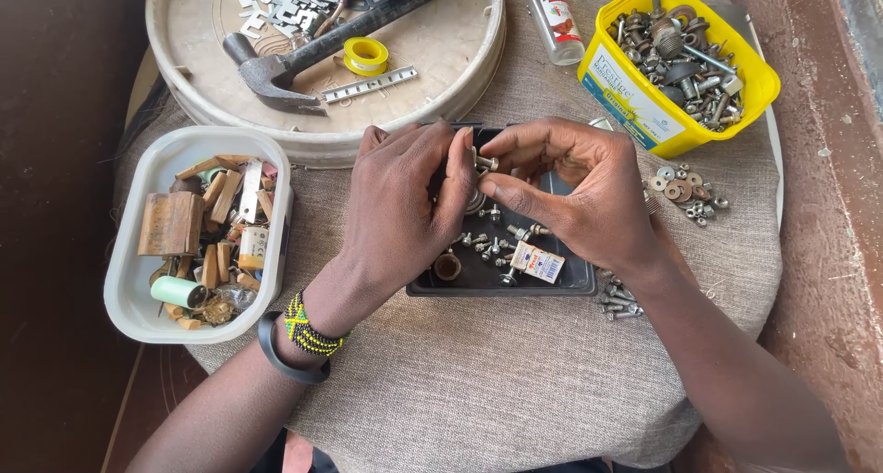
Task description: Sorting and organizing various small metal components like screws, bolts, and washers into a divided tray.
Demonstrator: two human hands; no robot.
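While my two hands meet over the shallow black rectangular plastic tray (570, 280), they pinch one small silver metal bolt (485, 163) between them: my left hand (405, 206) has thumb and fingertips pressed on its near end, and my right hand (575, 192) closes finger and thumb on the other. That bolt sits above the tray's far half, clear of its floor.

Left of the tray, the white oval plastic tub of wooden offcuts (138, 289) leaves a strip of bare grey woven cloth (497, 390) between them, and my left wrist crosses it. Beyond the tray, the round beige plastic lid (432, 77) nearly touches its far rim, with a dark-handled claw hammer (303, 54) and a yellow roll of tape (365, 55) lying on it. Right of and beyond the tray stands the yellow plastic tub of mixed screws and nuts (644, 114), with loose washers (685, 190) on the cloth right of the tray. Nearer me than the tray, the cloth lies open to its edge.

My hands hide the tray's far rim and much of its floor; small screws, a brown ring and a little white box show below them. The round lid and a glue bottle beyond the tray are cut off at the top.
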